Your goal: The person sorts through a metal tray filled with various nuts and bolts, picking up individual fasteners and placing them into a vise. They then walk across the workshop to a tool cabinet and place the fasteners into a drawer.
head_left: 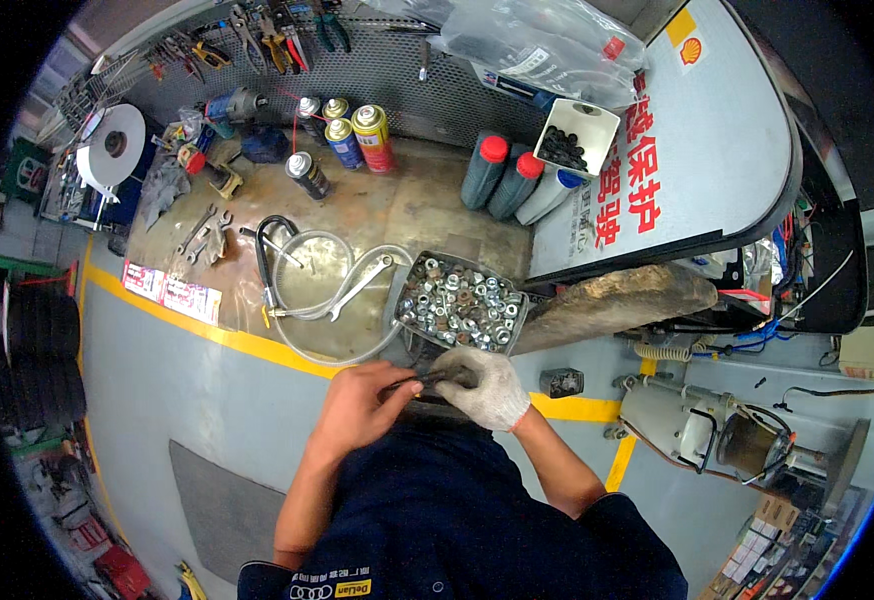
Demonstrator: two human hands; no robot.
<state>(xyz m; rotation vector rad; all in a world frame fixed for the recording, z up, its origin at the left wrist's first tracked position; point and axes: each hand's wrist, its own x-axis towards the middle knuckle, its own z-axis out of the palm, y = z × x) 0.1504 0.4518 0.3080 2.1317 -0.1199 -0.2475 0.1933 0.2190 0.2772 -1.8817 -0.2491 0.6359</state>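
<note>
My bare left hand point(365, 402) is closed, with its thumb and fingers pinching a thin dark piece point(425, 379) in front of my body. My right hand point(489, 388) wears a whitish, soiled glove and curls round the other end of that piece. Its kind is too small and too hidden to tell. Just beyond both hands stands a grey bin point(397, 296) heaped with metal nuts point(460, 308). A combination wrench point(361, 288) and a coiled clear hose point(345, 345) lie on the workbench point(397, 215) left of the bin, beside a black curved hose point(262, 255).
Spray cans point(371, 138), red-capped bottles point(494, 150) and a white box of black parts point(579, 125) stand farther back. Pliers point(279, 45) hang on the perforated board. A large white sign panel point(677, 130) and a worn brown slab point(617, 305) border the right.
</note>
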